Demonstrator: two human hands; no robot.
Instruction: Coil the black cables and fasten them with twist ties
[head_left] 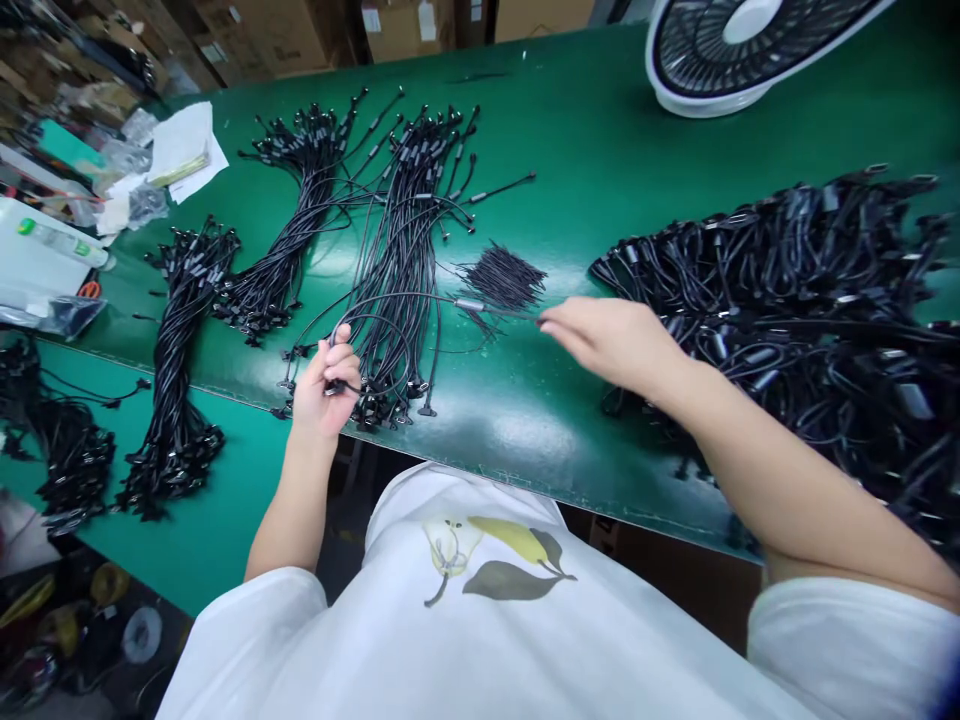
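Your left hand (325, 388) grips the cable (409, 296) near one end, your right hand (611, 340) pinches the other; guide it lightly, clear of the bundle (401, 235).

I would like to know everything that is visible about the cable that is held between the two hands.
The thin black cable looks round and plastic-coated. It bows in a shallow arc over a bundle of similar cables on the green table. A light grey sleeve surrounds it nearer the right hand, which pinches the far part. The left hand is closed around the other part. Whether the loop beside the left hand belongs to it is unclear.
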